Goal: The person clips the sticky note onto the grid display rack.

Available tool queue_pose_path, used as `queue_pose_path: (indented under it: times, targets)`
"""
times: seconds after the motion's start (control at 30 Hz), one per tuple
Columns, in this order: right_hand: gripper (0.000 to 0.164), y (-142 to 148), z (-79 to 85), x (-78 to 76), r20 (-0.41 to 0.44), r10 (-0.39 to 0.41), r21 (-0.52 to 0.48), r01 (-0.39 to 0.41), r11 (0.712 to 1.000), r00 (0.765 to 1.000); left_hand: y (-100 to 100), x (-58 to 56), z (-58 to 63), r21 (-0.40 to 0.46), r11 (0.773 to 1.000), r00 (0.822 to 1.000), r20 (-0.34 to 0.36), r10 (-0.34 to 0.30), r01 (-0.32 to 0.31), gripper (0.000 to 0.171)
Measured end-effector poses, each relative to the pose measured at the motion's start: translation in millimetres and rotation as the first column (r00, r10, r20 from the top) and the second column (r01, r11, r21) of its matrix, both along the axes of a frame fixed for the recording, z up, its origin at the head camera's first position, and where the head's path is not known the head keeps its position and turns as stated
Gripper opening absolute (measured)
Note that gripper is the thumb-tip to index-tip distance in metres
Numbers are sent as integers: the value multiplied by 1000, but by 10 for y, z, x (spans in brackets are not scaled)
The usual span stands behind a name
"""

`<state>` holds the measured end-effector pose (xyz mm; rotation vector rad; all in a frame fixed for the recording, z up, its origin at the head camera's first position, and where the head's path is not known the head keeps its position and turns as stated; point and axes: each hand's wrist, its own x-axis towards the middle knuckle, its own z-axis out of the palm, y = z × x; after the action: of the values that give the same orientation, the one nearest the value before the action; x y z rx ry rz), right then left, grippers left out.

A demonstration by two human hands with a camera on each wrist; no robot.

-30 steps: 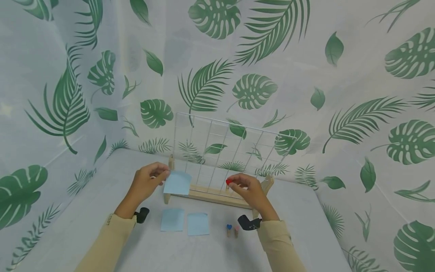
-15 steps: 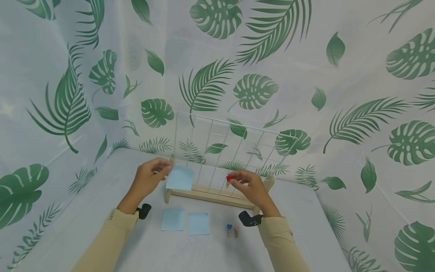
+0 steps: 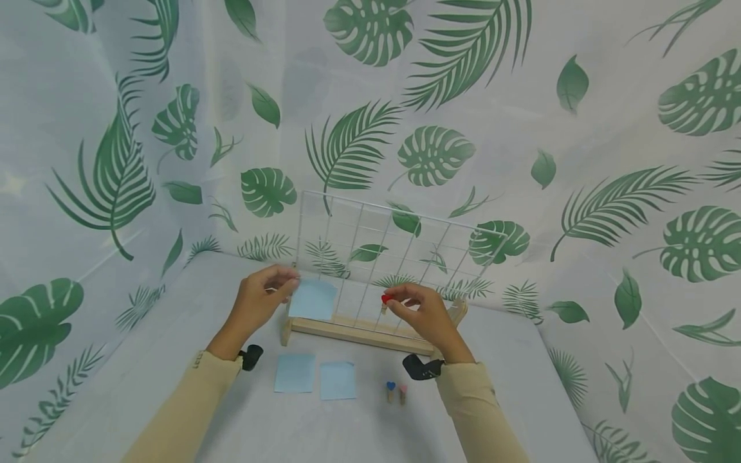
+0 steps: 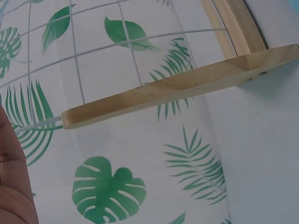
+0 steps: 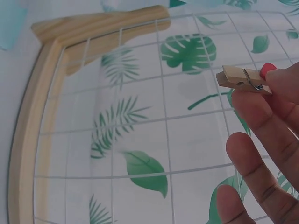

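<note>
My left hand (image 3: pixel 263 299) pinches a light blue paper square (image 3: pixel 313 299) by its upper left corner, holding it up in front of the left part of a white wire grid (image 3: pixel 376 257). Between thumb and forefinger of my right hand (image 3: pixel 425 315) is a small wooden clothespin (image 5: pixel 240 78) with a red heart (image 3: pixel 386 299) on its end. That hand is before the grid's lower middle, its other fingers spread in the right wrist view. The grid stands upright in a wooden base (image 3: pixel 359 335). Only the edge of the left hand shows in the left wrist view.
Two more blue paper squares (image 3: pixel 294 373) lie side by side on the white table (image 3: pixel 324 431) in front of the base. To their right lie two clothespins, one with a blue heart (image 3: pixel 390 386), one with a pink heart (image 3: pixel 403 389). A leaf-print sheet (image 3: pixel 498 148) hangs behind.
The left hand has carried the paper square up and slightly right, closer to the grid. My right hand has risen a little and shifted slightly left with the clothespin.
</note>
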<state>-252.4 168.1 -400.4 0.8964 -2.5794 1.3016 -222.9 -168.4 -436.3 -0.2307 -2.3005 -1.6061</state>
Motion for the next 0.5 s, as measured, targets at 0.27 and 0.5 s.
queue_pose_path:
  times: [0.27,0.5]
  targets:
    - [14,-49,59,1,-1,-5,13,5,1000,1000,56,-22,-2,14,1000,1000,6,3,-3,17]
    - [17,-85,77,-17,-12,0,12,0,1000,1000,104,-54,13,0,999,999,-6,32,-32,19]
